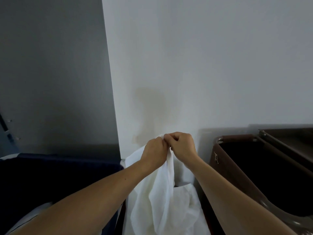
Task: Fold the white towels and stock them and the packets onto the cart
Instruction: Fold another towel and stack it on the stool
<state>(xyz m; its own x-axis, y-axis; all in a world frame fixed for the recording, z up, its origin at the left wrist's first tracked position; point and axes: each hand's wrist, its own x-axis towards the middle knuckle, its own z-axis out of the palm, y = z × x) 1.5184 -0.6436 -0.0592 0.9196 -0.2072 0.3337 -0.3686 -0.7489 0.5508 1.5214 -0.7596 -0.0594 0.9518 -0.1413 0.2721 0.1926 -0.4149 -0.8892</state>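
Item: thin white cloth towel [162,192], held up before the pale wall [203,65]. Our left hand [155,150] and right hand [182,146] are pressed together, fingers curled and pinching its top edge. It hangs between a dark navy fabric bin [59,168] and a brown open-topped cart bag [225,168].

I can read no words, numbers or brand names anywhere in front of me. The only mark is a small pale squiggle on the near upper corner of the dark brown fabric-sided bin [225,170], too small and blurred to read.
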